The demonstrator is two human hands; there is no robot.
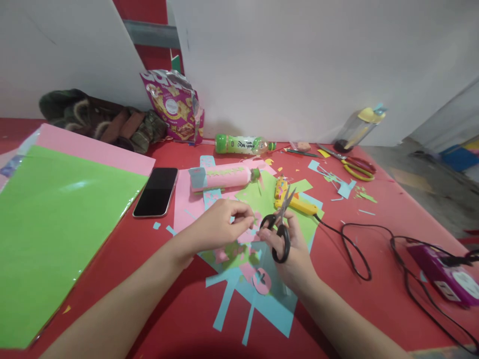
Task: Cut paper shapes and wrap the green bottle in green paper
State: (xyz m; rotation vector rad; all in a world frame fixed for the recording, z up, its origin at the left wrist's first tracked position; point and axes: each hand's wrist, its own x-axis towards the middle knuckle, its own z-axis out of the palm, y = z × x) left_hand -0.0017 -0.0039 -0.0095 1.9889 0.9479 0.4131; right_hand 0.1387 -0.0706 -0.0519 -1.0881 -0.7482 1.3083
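Note:
My right hand (297, 257) holds small scissors (287, 202) with black handles, the blades pointing up and slightly apart. Close beside it, my left hand (228, 222) is closed in a pinch; whatever is between its fingertips is too small to make out. Beneath both hands lie pink, green and light-blue paper (279, 311) with many cut scraps, among them a round pink piece (262, 281). Beyond my left hand, a bottle wrapped in pink paper (224, 177) lies on its side. A yellow glue gun (299, 206) rests just past the scissors.
Left of my hands are a black phone (156, 192) and green sheets in clear wrap (71, 224). A snack bag (174, 107), a green tea bottle (239, 144) and a clear yellow-topped bottle (357, 129) line the wall. Larger scissors (357, 168) and a purple power strip (445, 274) are right.

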